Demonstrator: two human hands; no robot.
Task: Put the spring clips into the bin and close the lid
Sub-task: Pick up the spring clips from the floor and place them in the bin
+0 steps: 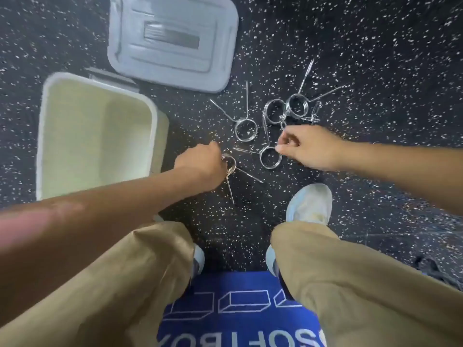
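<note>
- Several chrome spring clips lie loose on the black speckled rubber floor (375, 46), in front of a person who looks down over tan trousers (125, 284) and pale sneakers.
- The left hand (200, 164) is closed around the coil of one spring clip (231, 169); that clip's two straight handles poke out below and to the right of the fist.
- The right hand (308, 146) pinches, with narrow fingertips, the rim of a second clip's coil (269, 159), which appears to rest on the floor.
- A third clip (245, 130) lies alone between the two hands and the lid, its handles pointing away from the person.
- A tangled cluster of clips (290, 107) sits just beyond the right hand; the blur makes it hard to tell how many are in it, perhaps three.
- The open white plastic bin (47, 136) stands to the left of the clips, just beside the left forearm, and its cream inside shows no clips.
- The grey lid (175, 68) lies flat on the floor beyond the bin, apart from it, with a rectangular recess in its middle.
- A blue mat (238, 309) with white printed outlines and letters lies between the feet.
</note>
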